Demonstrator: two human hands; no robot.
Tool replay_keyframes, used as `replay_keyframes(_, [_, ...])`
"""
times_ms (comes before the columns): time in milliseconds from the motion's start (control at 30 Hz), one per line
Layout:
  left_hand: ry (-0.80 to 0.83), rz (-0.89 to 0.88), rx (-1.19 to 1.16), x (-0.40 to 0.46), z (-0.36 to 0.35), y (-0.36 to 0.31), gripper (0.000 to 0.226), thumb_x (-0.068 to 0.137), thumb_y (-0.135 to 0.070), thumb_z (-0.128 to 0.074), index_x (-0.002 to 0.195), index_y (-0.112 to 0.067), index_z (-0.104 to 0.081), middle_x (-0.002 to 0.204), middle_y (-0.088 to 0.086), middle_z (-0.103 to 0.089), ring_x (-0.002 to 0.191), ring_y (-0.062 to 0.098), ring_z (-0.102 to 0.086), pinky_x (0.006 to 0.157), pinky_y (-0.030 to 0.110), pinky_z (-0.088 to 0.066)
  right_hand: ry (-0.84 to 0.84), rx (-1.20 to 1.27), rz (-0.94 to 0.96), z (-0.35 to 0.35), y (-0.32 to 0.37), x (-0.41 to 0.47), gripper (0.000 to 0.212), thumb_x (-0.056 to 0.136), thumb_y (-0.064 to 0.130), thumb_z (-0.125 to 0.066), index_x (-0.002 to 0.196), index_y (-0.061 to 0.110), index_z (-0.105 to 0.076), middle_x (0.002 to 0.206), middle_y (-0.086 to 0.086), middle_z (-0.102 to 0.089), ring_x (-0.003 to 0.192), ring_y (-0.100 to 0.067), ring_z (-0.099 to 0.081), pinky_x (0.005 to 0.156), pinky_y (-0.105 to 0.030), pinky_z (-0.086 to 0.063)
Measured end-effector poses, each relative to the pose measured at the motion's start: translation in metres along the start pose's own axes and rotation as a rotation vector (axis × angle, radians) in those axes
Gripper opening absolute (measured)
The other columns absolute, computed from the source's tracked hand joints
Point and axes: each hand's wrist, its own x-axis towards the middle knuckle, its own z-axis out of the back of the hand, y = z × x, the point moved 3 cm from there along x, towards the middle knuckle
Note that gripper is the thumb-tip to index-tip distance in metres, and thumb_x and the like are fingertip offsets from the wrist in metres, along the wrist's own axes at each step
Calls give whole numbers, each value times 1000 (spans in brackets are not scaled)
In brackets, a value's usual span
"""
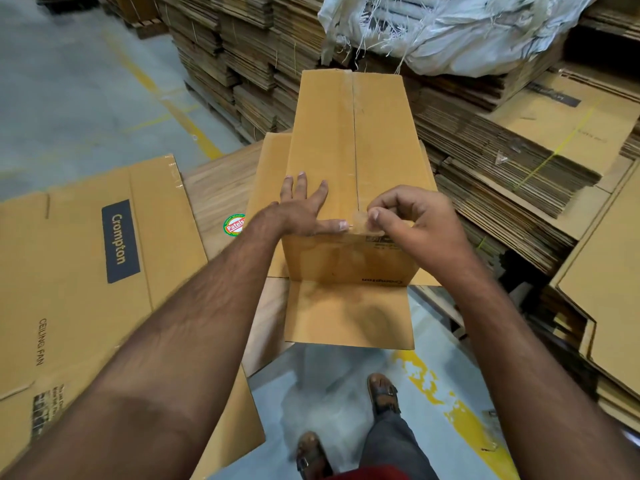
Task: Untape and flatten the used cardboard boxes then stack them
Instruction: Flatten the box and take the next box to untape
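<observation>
A tall brown cardboard box (356, 140) lies on a wooden surface (214, 192) in front of me, its top seam closed with clear tape (354, 109). The box's bottom flaps hang open toward me. My left hand (304, 209) lies flat on the box top near the front edge, fingers straight. My right hand (412, 220) pinches the loose end of the clear tape (362, 223) at the near end of the seam.
A flattened Crompton ceiling-fan box (86, 271) lies at the left. Tall stacks of flattened cartons (502, 168) stand at the right and behind, with a white sack (467, 32) on top. Grey floor with yellow lines (166, 98) runs at the left. My feet (381, 393) are below.
</observation>
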Motion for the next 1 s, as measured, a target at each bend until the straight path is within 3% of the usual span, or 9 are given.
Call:
replay_keyframes(67, [-36,27,27,2,-3,-7,106,74,-87,-40,154,-38,9,158,5,32,145,29,28,115,63,-6,58,51,-64,-4,-2,1,8,93,6,-63,88,8,-69,68,-7,-70,63,-19,-66,59,-30,-50])
replay_keyframes(267, [-274,43,215,7,-19,-9,119,62,-91,-47,154,-35,2,163,7,13,149,33,9,111,65,-20,178,-41,-51,-4,0,2,13,95,3,-59,92,2,-72,64,7,-66,59,3,-63,57,-14,-44])
replay_keyframes(367, [-308,31,203,8,-21,-7,120,61,-91,-50,154,-35,1,163,6,10,149,32,7,111,64,-22,-74,-106,102,11,5,-1,14,95,4,-57,94,2,-71,78,3,-72,74,-2,-70,68,-27,-53])
replay_keyframes(467, [-347,24,201,7,-24,-7,126,55,-98,-45,154,-34,-1,163,7,7,149,33,5,110,63,-24,-352,-38,160,34,13,0,17,98,9,-51,98,3,-67,76,-2,-69,72,-13,-71,67,-28,-52])
replay_keyframes(567, [-430,16,221,5,-28,-7,129,50,-102,-39,154,-33,-6,163,8,0,149,32,-1,108,60,-30,-420,-24,148,49,12,11,19,99,11,-49,101,3,-66,73,-6,-68,71,-14,-69,67,-31,-53])
replay_keyframes(733, [-613,-39,297,2,-36,-3,118,57,-94,-47,150,-28,-22,160,8,-18,147,27,-16,103,52,-41,-219,-186,-27,21,-31,21,16,95,17,-55,97,13,-70,81,3,-71,79,-12,-68,73,-38,-56])
replay_keyframes(833, [-593,-44,307,3,-35,-4,117,59,-92,-48,152,-27,-21,160,8,-17,147,27,-16,104,52,-40,-52,-322,-55,-4,-54,21,16,93,15,-60,103,12,-72,97,-1,-72,94,-16,-65,85,-34,-51])
replay_keyframes(900, [-547,-77,311,3,-32,-2,118,60,-90,-49,153,-27,-16,161,9,-14,148,29,-13,105,53,-38,90,-442,-49,-17,-63,23,29,90,27,-63,117,16,-68,113,-4,-67,109,-21,-59,96,-37,-46])
replay_keyframes(1000, [-470,-139,283,1,-29,4,115,62,-89,-48,155,-32,-9,162,11,-8,148,30,-7,107,56,-33,315,-686,-74,-28,-68,29,53,86,50,-65,136,33,-54,141,-4,-48,135,-24,-36,110,-49,-32])
